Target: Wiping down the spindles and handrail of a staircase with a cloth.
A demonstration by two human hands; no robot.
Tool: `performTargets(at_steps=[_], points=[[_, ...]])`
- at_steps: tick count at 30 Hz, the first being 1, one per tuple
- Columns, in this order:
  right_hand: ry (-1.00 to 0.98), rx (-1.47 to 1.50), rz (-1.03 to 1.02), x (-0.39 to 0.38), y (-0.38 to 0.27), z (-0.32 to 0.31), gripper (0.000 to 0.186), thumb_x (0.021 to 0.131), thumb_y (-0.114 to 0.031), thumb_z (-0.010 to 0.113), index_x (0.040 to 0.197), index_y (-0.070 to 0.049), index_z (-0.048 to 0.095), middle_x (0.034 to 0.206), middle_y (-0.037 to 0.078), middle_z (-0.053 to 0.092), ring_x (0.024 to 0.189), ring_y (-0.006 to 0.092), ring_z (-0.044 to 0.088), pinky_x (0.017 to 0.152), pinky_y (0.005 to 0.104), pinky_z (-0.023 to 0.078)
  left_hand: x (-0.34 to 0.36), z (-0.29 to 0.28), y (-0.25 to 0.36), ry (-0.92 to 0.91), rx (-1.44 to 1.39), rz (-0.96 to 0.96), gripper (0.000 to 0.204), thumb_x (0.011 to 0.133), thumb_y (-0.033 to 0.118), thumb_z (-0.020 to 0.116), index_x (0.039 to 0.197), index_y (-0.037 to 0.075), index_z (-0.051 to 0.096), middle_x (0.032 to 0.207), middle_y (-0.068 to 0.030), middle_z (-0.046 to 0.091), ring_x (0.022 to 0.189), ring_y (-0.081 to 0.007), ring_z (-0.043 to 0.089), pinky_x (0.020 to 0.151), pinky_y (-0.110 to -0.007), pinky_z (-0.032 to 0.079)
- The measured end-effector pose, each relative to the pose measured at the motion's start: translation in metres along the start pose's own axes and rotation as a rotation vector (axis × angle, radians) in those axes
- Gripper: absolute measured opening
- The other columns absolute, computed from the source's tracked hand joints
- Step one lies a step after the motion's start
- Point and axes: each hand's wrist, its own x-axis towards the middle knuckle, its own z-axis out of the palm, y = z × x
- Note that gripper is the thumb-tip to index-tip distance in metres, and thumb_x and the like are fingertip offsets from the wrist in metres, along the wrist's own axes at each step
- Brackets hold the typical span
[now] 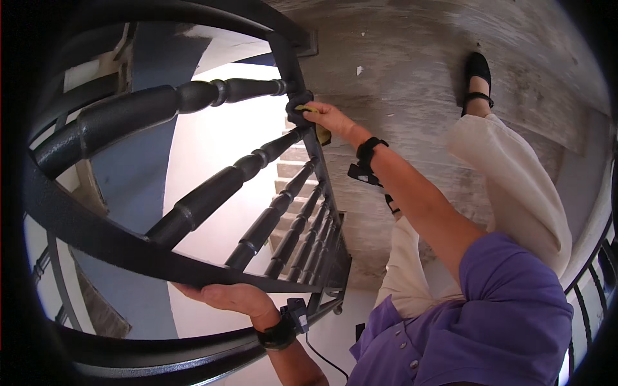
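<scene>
A black railing with turned balusters fills the left side. My left hand is closed against its curved black rail; the rail hides part of the fingers. My right hand reaches far down to the bottom bar of the railing. Its fingers are closed on a yellow cloth, pressed at the foot of a baluster. Part of the cloth shows below the hand and a bit of it over the fingertips.
Grey, streaked stair treads lie under my feet, with small white flecks on them. My black shoe stands on a tread at upper right. Lighter steps show through the balusters. Another dark railing runs along the right edge.
</scene>
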Motion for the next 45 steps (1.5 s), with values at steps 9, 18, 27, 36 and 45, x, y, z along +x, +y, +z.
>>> performTargets(at_steps=[9, 18, 27, 36, 45], points=[[0.109, -0.051, -0.335, -0.038, -0.041, 0.109, 0.036, 0.094, -0.028, 0.047, 0.112, -0.001, 0.062, 0.109, 0.019, 0.062, 0.093, 0.0234, 0.060, 0.079, 0.0315, 0.049, -0.005, 0.003, -0.011, -0.009, 0.010, -0.006, 0.078, 0.099, 0.056, 0.017, 0.142, -0.008, 0.024, 0.141, -0.0289, 0.034, 0.130, -0.0366, 0.037, 0.110, -0.043, 0.028], [-0.388, -0.021, -0.806, -0.144, -0.210, 0.176, 0.070, 0.082, 0.007, 0.045, 0.147, -0.003, 0.020, 0.148, 0.026, 0.026, 0.140, 0.0381, 0.023, 0.114, 0.0414, 0.026, 0.001, 0.001, -0.003, -0.099, -0.056, 0.019, 0.076, 0.101, 0.052, 0.016, 0.143, -0.011, 0.019, 0.147, -0.0306, 0.024, 0.137, -0.0391, 0.026, 0.114, -0.044, 0.020], [0.099, -0.583, -0.982, -0.091, -0.167, 0.167, 0.073, 0.056, -0.029, 0.084, 0.119, -0.013, 0.051, 0.100, 0.007, 0.057, 0.098, 0.0284, 0.053, 0.079, 0.0417, 0.043, -0.002, 0.000, 0.003, -0.064, -0.011, -0.040, 0.072, 0.102, 0.047, 0.016, 0.143, -0.012, 0.020, 0.147, -0.0319, 0.024, 0.136, -0.0396, 0.027, 0.114, -0.044, 0.019], [0.077, -0.582, -0.851, -0.031, -0.066, 0.126, 0.062, 0.062, -0.028, 0.080, 0.117, -0.012, 0.056, 0.111, 0.011, 0.062, 0.105, 0.0303, 0.058, 0.093, 0.0427, 0.041, -0.003, 0.000, -0.007, -0.050, 0.003, -0.016, 0.078, 0.099, 0.056, 0.020, 0.141, -0.010, 0.023, 0.140, -0.0295, 0.031, 0.129, -0.0373, 0.037, 0.107, -0.046, 0.031], [0.024, -0.965, -0.351, 0.022, 0.031, 0.025, 0.037, 0.076, -0.028, 0.072, 0.107, -0.010, 0.060, 0.100, 0.018, 0.061, 0.099, 0.0345, 0.057, 0.088, 0.0418, 0.047, -0.001, 0.005, 0.001, -0.073, 0.021, 0.011, 0.076, 0.100, 0.052, 0.020, 0.140, -0.012, 0.022, 0.138, -0.0330, 0.032, 0.128, -0.0402, 0.037, 0.107, -0.046, 0.029]])
